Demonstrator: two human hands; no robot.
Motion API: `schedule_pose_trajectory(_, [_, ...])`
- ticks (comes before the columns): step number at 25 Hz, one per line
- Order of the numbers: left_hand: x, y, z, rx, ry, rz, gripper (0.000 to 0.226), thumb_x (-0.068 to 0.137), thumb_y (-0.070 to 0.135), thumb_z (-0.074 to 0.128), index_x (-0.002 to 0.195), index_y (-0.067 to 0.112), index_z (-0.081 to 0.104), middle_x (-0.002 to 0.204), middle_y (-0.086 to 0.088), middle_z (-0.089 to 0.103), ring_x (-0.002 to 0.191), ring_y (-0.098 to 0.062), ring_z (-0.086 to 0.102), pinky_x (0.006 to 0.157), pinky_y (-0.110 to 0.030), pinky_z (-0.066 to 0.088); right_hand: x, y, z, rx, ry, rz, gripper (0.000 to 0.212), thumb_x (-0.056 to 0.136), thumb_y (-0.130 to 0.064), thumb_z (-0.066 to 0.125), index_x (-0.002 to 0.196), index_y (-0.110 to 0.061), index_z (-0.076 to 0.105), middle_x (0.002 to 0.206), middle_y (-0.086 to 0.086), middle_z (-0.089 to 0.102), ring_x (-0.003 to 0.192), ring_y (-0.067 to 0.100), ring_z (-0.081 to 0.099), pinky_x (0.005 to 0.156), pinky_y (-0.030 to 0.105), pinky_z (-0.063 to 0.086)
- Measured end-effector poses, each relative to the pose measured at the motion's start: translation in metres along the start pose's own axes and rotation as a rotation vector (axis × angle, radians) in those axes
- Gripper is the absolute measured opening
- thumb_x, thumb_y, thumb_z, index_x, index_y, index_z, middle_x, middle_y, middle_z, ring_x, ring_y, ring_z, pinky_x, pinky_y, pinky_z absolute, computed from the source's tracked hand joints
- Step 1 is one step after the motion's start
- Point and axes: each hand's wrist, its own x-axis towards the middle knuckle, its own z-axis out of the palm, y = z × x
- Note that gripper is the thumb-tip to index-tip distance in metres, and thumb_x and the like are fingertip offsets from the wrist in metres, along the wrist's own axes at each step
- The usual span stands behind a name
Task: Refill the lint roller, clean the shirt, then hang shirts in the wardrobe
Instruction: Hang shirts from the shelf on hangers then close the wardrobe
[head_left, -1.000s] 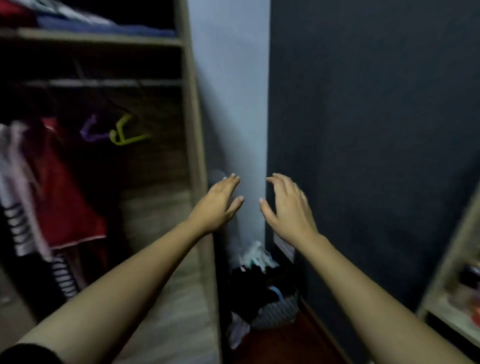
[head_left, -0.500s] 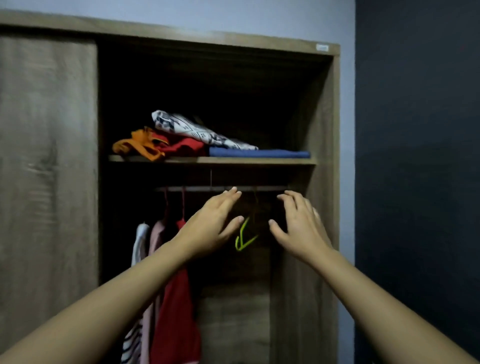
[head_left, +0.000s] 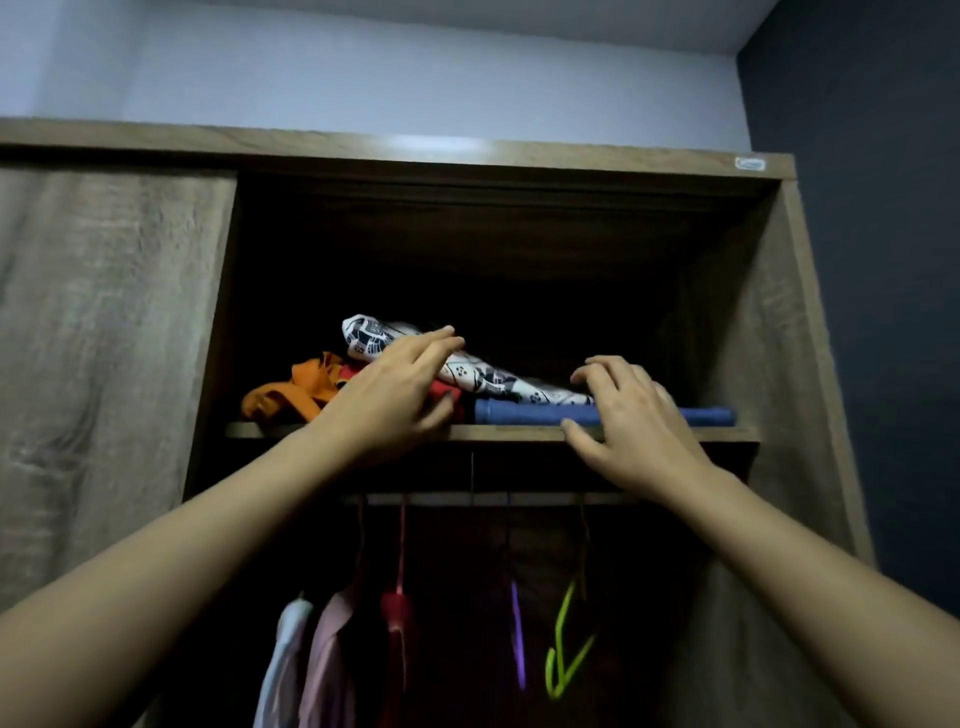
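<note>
The wooden wardrobe (head_left: 769, 322) stands open in front of me. On its upper shelf (head_left: 519, 432) lie a white patterned garment (head_left: 493, 376), a folded blue one (head_left: 535, 412), a red one (head_left: 448, 389) and an orange one (head_left: 301, 389). My left hand (head_left: 395, 395) reaches over the red garment with fingers extended toward the patterned one. My right hand (head_left: 631, 421) hovers in front of the blue garment with fingers spread and slightly bent. Neither hand holds anything. Below, a rail (head_left: 488, 500) carries hanging shirts (head_left: 311, 660) and a red garment (head_left: 397, 613).
A purple hanger (head_left: 518, 634) and a lime green hanger (head_left: 563, 654) hang bare on the rail at the right. The sliding door (head_left: 104, 364) covers the wardrobe's left half. A dark wall (head_left: 872, 260) lies to the right.
The view tilted up from the floor corner to the wardrobe's top shelf. Both hands rose from rail height to the shelf, and now reach the stacked garments.
</note>
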Motion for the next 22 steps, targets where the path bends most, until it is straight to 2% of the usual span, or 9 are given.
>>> schedule_pose_trajectory(3, [0.041,-0.020,0.009,0.118,-0.151,-0.027,0.066,0.089,0.032,0.055,0.145,0.012,0.027,0.153,-0.010,0.027,0.138,-0.024,0.029,0.112,-0.028,0.023,0.035,0.005,0.021,0.002,-0.030,-0.040,0.053,0.083,-0.041,0.053,0.130,-0.020,0.040,0.130,0.001,0.045,0.119,0.022,0.043,0.098,0.038,0.037])
schedule_pose_trajectory(5, [0.065,-0.030,0.017,0.185,-0.278,-0.063,0.072,0.087,0.039,0.056,0.146,0.014,0.023,0.152,-0.009,0.030,0.137,-0.025,0.031,0.111,-0.033,0.028,0.062,0.006,0.037,0.007,-0.110,-0.088,0.058,0.084,-0.044,0.052,0.135,-0.021,0.035,0.134,0.003,0.043,0.123,0.023,0.042,0.101,0.039,0.037])
schedule_pose_trajectory(9, [0.084,-0.040,0.037,0.334,-0.427,-0.060,0.067,0.082,0.056,0.053,0.137,0.021,0.040,0.138,-0.004,0.048,0.126,-0.026,0.044,0.100,-0.040,0.040,0.099,-0.001,0.064,0.154,-0.247,-0.113,0.065,0.083,-0.046,0.054,0.139,-0.022,0.031,0.137,0.006,0.043,0.127,0.024,0.041,0.105,0.041,0.037])
schedule_pose_trajectory(10, [0.085,-0.040,0.040,0.387,-0.416,-0.044,0.060,0.082,0.056,0.051,0.132,0.023,0.046,0.134,-0.003,0.052,0.122,-0.026,0.047,0.095,-0.040,0.042,0.104,-0.003,0.069,0.185,-0.240,-0.124,0.064,0.082,-0.045,0.055,0.138,-0.022,0.033,0.135,0.006,0.044,0.126,0.024,0.042,0.104,0.041,0.038])
schedule_pose_trajectory(12, [0.090,-0.042,0.044,0.410,-0.266,-0.067,0.040,0.088,0.049,0.046,0.118,0.022,0.053,0.122,-0.007,0.059,0.112,-0.031,0.055,0.082,-0.039,0.045,0.115,-0.003,0.080,0.259,-0.227,-0.120,0.063,0.079,-0.045,0.059,0.134,-0.023,0.036,0.130,0.006,0.049,0.120,0.024,0.047,0.101,0.041,0.042])
schedule_pose_trajectory(15, [0.098,-0.047,0.041,0.249,-0.047,-0.201,0.026,0.092,0.039,0.043,0.105,0.017,0.049,0.107,-0.017,0.062,0.100,-0.040,0.059,0.071,-0.037,0.041,0.128,0.010,0.090,0.302,-0.238,-0.041,0.064,0.071,-0.048,0.064,0.126,-0.031,0.038,0.122,0.007,0.057,0.111,0.029,0.056,0.094,0.043,0.047])
schedule_pose_trajectory(17, [0.098,-0.054,0.040,0.127,-0.190,-0.176,0.029,0.087,0.045,0.050,0.104,0.022,0.047,0.102,-0.011,0.062,0.099,-0.037,0.060,0.076,-0.039,0.048,0.135,0.024,0.095,0.236,-0.321,0.019,0.059,0.072,-0.038,0.065,0.124,-0.033,0.039,0.120,0.008,0.060,0.106,0.031,0.059,0.090,0.042,0.050])
schedule_pose_trajectory(19, [0.094,-0.053,0.039,0.178,-0.413,-0.152,0.046,0.076,0.057,0.059,0.111,0.029,0.046,0.105,-0.004,0.063,0.102,-0.030,0.060,0.085,-0.047,0.050,0.140,0.030,0.099,0.116,-0.397,-0.006,0.047,0.076,-0.030,0.064,0.120,-0.031,0.047,0.121,0.009,0.060,0.106,0.030,0.060,0.088,0.037,0.051])
schedule_pose_trajectory(22, [0.105,-0.052,0.038,0.297,-0.399,-0.221,0.038,0.082,0.054,0.054,0.111,0.029,0.053,0.115,-0.008,0.062,0.106,-0.034,0.060,0.086,-0.046,0.048,0.143,0.025,0.091,-0.067,-0.372,-0.100,0.037,0.082,-0.032,0.061,0.118,-0.027,0.052,0.120,0.011,0.059,0.108,0.032,0.058,0.085,0.037,0.049])
